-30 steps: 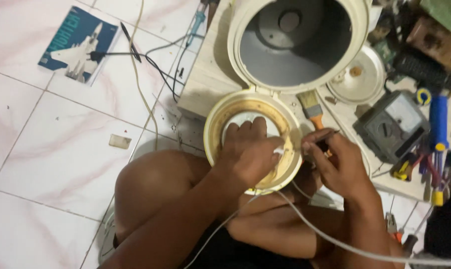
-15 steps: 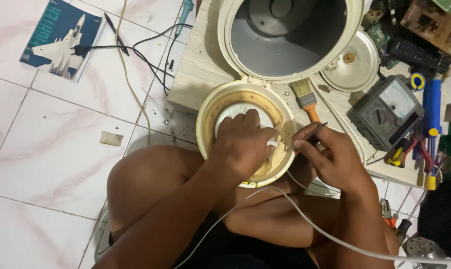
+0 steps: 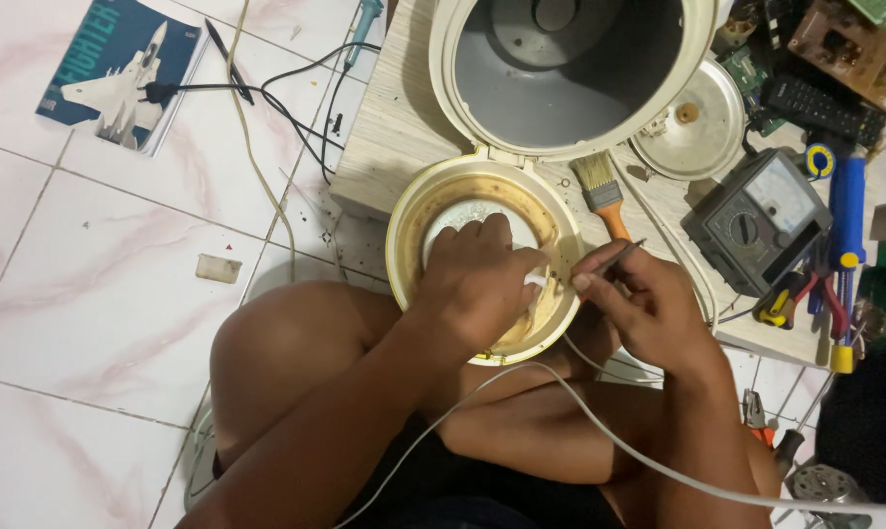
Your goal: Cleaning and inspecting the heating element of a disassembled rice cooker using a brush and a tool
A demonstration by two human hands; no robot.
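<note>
glossy white tile floor [image 3: 90, 323], left hand [image 3: 477, 279] pressing round cream lid [image 3: 408, 235], right hand [image 3: 648, 309] pinching thin metal tool [image 3: 621, 255]

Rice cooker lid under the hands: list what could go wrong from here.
1. The thin metal tool in the right hand points toward the left hand pressing inside the round cream hinged lid; a slip might jab the fingers.
2. The white cable drapes over the bare legs; a knee shift may tug it.
3. The orange-handled paintbrush lies close beside the right hand and could be knocked off the board.
</note>
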